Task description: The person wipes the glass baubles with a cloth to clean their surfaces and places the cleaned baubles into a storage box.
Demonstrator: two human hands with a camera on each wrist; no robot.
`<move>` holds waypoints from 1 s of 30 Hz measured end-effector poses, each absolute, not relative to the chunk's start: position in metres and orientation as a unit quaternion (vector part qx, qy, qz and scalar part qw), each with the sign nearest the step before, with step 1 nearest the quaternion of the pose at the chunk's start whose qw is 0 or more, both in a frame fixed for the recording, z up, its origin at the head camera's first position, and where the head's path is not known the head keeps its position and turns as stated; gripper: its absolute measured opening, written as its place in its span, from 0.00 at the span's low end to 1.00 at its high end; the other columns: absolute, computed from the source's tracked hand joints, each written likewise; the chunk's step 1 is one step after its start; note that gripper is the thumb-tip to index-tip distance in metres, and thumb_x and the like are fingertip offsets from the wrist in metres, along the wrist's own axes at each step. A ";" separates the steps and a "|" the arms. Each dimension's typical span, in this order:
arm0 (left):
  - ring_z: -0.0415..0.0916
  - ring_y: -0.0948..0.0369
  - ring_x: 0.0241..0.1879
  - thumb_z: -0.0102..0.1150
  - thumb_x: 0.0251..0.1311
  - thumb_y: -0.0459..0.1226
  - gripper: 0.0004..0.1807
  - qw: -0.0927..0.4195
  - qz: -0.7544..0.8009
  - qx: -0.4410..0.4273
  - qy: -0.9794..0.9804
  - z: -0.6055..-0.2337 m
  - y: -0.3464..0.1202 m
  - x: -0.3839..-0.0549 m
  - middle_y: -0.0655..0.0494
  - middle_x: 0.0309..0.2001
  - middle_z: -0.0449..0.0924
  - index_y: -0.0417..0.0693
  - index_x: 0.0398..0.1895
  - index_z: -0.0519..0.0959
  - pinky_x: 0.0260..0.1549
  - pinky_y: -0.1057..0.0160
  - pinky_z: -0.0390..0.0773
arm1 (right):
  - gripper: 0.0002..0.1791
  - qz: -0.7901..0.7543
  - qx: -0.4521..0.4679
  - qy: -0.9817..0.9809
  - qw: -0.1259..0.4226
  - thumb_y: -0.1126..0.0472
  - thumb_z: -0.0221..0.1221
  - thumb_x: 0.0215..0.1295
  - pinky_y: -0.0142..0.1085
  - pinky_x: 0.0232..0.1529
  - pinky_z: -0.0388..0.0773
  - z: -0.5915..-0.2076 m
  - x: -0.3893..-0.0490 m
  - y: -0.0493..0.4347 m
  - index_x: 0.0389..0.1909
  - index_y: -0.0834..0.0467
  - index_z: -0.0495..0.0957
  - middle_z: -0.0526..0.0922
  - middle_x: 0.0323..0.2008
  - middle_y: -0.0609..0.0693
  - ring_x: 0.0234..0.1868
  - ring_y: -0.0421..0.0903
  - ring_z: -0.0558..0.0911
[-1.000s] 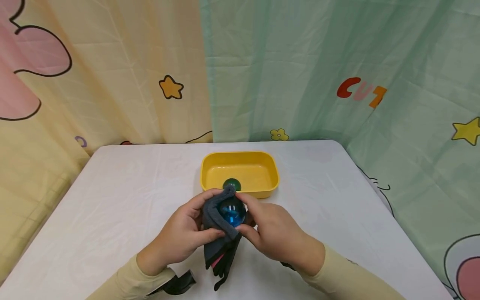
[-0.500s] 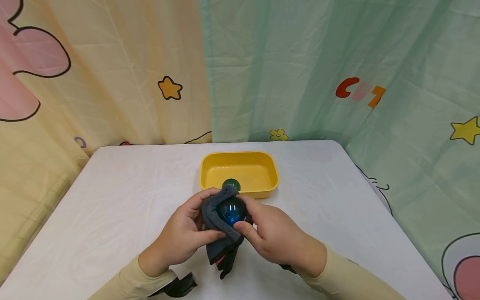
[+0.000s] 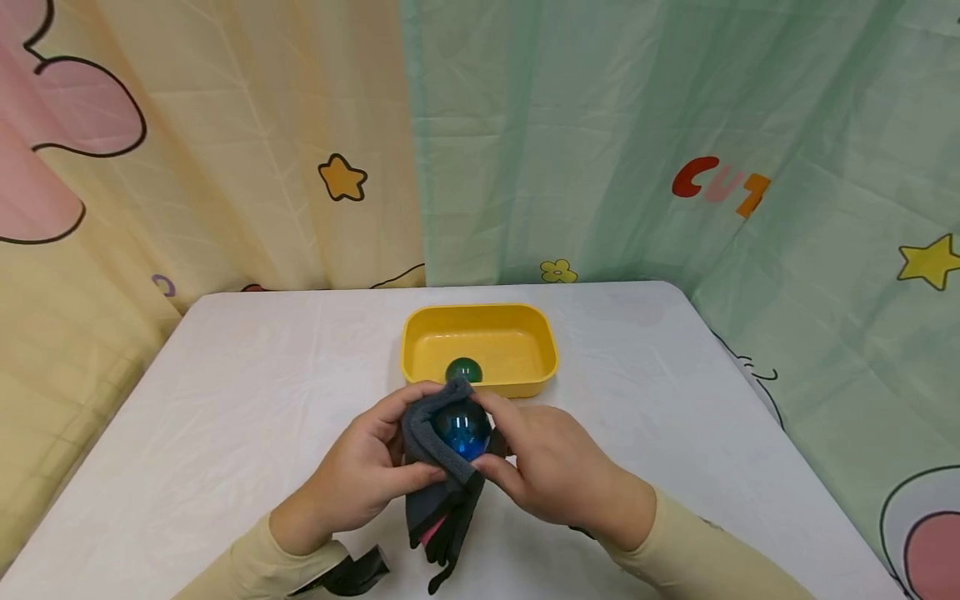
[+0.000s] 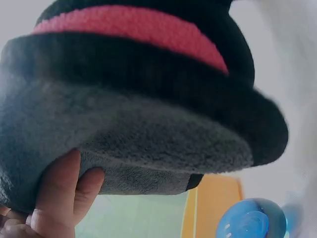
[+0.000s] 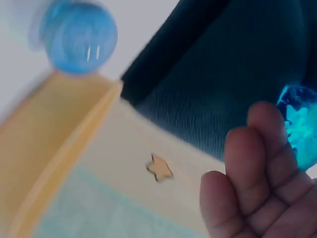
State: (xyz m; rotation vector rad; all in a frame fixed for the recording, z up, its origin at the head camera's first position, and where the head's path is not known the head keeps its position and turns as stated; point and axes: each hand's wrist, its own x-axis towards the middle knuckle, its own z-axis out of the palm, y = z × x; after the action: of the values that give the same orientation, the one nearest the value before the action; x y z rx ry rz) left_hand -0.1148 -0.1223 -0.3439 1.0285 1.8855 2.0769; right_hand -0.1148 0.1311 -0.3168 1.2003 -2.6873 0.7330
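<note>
"While the left hand (image 3: 360,467) pinches the dark grey, black-edged fleece cloth (image 3: 433,500), what else is gripped?"

"The right hand (image 3: 558,458) holds the shiny translucent blue ball (image 3: 462,427) between thumb and forefinger."

"And where's the ball?"

"Against the cloth's fold, over the near part of the white-covered table (image 3: 225,433), nearer than the yellow rectangular plastic tray (image 3: 519,354)."

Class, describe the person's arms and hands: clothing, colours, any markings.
Left hand and right hand are bare. Left sleeve and right sleeve are pale khaki, the latter with a faint dark mark; a black piece shows by the left cuff.
</note>
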 end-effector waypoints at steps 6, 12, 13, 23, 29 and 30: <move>0.84 0.60 0.55 0.69 0.64 0.25 0.37 0.063 0.678 0.318 0.660 -0.344 -0.121 -0.114 0.31 0.65 0.73 0.41 0.75 0.65 0.51 0.61 0.88 | 0.27 0.324 0.335 -0.884 -0.025 0.48 0.56 0.81 0.28 0.33 0.79 -0.320 -0.114 0.128 0.71 0.59 0.67 0.83 0.35 0.41 0.31 0.33 0.75; 0.84 0.60 0.56 0.70 0.63 0.25 0.37 0.043 0.673 0.308 0.671 -0.343 -0.119 -0.112 0.32 0.65 0.74 0.41 0.74 0.66 0.52 0.62 0.88 | 0.38 0.293 0.365 -0.883 0.031 0.52 0.62 0.77 0.33 0.48 0.86 -0.319 -0.113 0.130 0.80 0.59 0.58 0.85 0.56 0.49 0.44 0.41 0.82; 0.84 0.60 0.55 0.70 0.62 0.25 0.38 0.044 0.670 0.306 0.675 -0.343 -0.119 -0.111 0.33 0.65 0.75 0.42 0.74 0.66 0.52 0.61 0.88 | 0.39 0.283 0.374 -0.882 0.039 0.52 0.63 0.76 0.34 0.49 0.86 -0.319 -0.113 0.131 0.80 0.59 0.59 0.85 0.57 0.50 0.44 0.41 0.82; 0.85 0.59 0.51 0.73 0.60 0.26 0.38 0.041 0.639 0.292 0.711 -0.341 -0.115 -0.112 0.40 0.65 0.78 0.47 0.73 0.69 0.48 0.61 0.89 | 0.38 0.308 0.386 -0.868 0.045 0.58 0.66 0.73 0.31 0.44 0.87 -0.324 -0.115 0.135 0.76 0.62 0.60 0.87 0.52 0.51 0.40 0.40 0.84; 0.85 0.57 0.53 0.72 0.61 0.26 0.38 0.051 0.653 0.302 0.692 -0.342 -0.114 -0.113 0.37 0.65 0.76 0.46 0.74 0.68 0.50 0.61 0.89 | 0.26 0.446 0.321 -0.832 -0.072 0.56 0.57 0.81 0.30 0.37 0.84 -0.325 -0.117 0.133 0.71 0.63 0.63 0.89 0.34 0.48 0.32 0.35 0.80; 0.85 0.57 0.53 0.72 0.62 0.26 0.38 0.051 0.658 0.305 0.687 -0.342 -0.114 -0.114 0.35 0.65 0.76 0.45 0.74 0.67 0.50 0.61 0.89 | 0.24 0.461 0.315 -0.826 -0.079 0.56 0.55 0.82 0.31 0.36 0.84 -0.325 -0.117 0.132 0.70 0.64 0.64 0.88 0.32 0.48 0.30 0.35 0.79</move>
State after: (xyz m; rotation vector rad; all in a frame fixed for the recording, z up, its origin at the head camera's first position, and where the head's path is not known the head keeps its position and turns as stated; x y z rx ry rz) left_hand -0.1135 -0.1139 -0.3424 0.9278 2.0918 2.0020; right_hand -0.1170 0.1325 -0.3245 1.0425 -2.7354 1.5249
